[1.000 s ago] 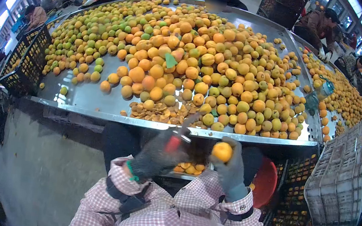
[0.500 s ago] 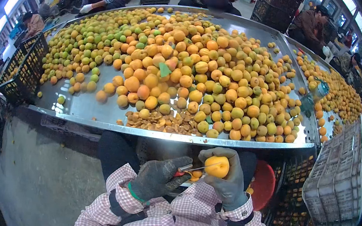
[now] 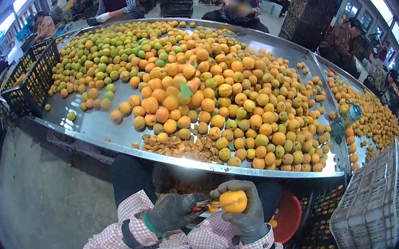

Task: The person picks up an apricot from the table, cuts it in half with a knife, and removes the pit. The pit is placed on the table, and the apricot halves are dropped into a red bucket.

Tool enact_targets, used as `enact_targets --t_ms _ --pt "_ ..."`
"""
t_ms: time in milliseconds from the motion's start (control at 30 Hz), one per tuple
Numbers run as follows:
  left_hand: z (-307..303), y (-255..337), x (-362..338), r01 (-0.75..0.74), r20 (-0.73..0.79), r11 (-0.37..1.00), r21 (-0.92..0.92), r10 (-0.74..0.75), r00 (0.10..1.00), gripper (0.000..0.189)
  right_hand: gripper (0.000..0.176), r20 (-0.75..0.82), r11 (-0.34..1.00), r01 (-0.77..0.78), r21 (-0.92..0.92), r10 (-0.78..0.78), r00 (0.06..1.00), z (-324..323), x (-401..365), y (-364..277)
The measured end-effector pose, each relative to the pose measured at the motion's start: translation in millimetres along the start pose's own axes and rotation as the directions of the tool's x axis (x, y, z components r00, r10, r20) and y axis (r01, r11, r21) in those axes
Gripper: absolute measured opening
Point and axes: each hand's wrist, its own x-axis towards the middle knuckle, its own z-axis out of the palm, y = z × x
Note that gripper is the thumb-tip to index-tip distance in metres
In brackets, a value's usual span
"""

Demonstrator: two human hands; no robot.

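Observation:
My right hand [image 3: 250,215], in a grey glove, is wrapped round a yellow-orange apricot [image 3: 233,201] above my lap. In my gloved left hand [image 3: 171,212] is a small knife [image 3: 198,207] with a red part at its handle. Its thin blade reaches to the right and lies against the front of the apricot, where a line runs across the skin. More orange fruit shows just behind the blade. Ahead of both hands, many whole apricots [image 3: 222,97] are heaped on a metal table [image 3: 85,123], with brown fruit pieces [image 3: 181,147] near its front edge.
A red basin [image 3: 288,217] stands right of my knees, beside stacked black crates [image 3: 321,229]. The white crate [image 3: 373,210] leans at the far right. A black crate [image 3: 30,76] sits at the table's left end. Several people work around the table.
The view has tilted up, so the table sits lower in the picture. The apricot has turned in my right hand, and the knife blade has shifted across it.

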Motion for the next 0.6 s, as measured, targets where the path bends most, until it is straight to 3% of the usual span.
enact_targets --t_ms 167,233,267,333,433,500,567,600 --pt "3.6 10.7 -5.3 0.085 0.021 0.996 0.021 -0.086 0.996 0.047 0.062 -0.029 0.998 0.028 -0.053 -0.03 0.999 3.3 -5.1 5.7" --pt "2.1 15.4 -0.4 0.149 0.134 0.974 0.172 -0.173 0.976 0.046 0.058 -0.049 0.995 0.037 -0.087 -0.042 0.998 4.6 -4.5 5.6" --pt "3.5 12.4 3.5 0.125 0.096 0.975 0.183 -0.145 0.985 0.046 0.058 -0.048 0.997 0.053 -0.062 -0.056 0.997 5.0 -5.9 7.5" --pt "14.3 4.2 1.2 -0.051 -0.008 0.975 -0.216 0.05 0.999 0.034 0.059 -0.032 0.996 0.075 -0.04 -0.076 0.997 8.9 -7.8 6.0" --pt "23.5 -8.4 5.6 0.001 0.024 0.977 -0.212 0.004 1.0 0.042 0.055 0.024 0.986 0.121 -0.112 -0.119 0.993 13.0 -4.4 4.1" --pt "32.8 -20.0 13.6 0.024 -0.007 0.985 -0.173 -0.026 1.0 0.038 0.057 -0.074 0.998 -0.003 0.061 0.007 0.997 11.1 -3.0 6.1" --pt "15.3 -10.4 18.3 0.159 0.178 0.986 0.048 -0.165 0.97 0.037 0.058 -0.084 0.999 -0.04 -0.029 0.038 0.996 11.8 1.8 -1.4" --pt "17.2 -16.1 16.4 0.156 0.179 0.986 0.05 -0.163 0.97 0.037 0.056 -0.02 0.97 -0.034 -0.242 0.03 0.999 8.7 2.7 -2.9"
